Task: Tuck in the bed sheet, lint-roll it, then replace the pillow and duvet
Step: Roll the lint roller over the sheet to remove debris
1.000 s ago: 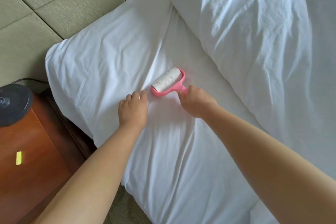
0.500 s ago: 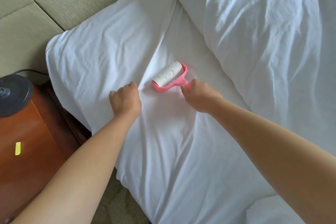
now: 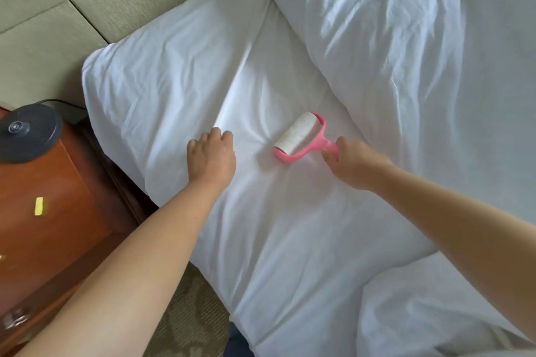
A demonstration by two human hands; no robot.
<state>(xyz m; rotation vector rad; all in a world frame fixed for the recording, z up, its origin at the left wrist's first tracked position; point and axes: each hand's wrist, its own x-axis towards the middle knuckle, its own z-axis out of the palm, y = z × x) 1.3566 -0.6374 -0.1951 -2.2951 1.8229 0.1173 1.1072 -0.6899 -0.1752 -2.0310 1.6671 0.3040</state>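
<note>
Pink lint roller (image 3: pixel 300 138) on white bed sheet (image 3: pixel 290 226), gripped by right hand (image 3: pixel 352 164).
Left hand (image 3: pixel 211 158) presses flat, holding nothing; loose creases could bunch under the roll.

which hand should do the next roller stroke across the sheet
Right. The right hand already grips the pink lint roller by its handle, roll down on the bed sheet. The left hand rests on the sheet beside it, likely steadying the fabric.

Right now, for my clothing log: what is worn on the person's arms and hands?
Nothing shows: the left hand and right hand are bare, with no gloves. No rings, watch or bracelets are visible. Both forearms are bare to the frame edge; no sleeves in view.
</note>
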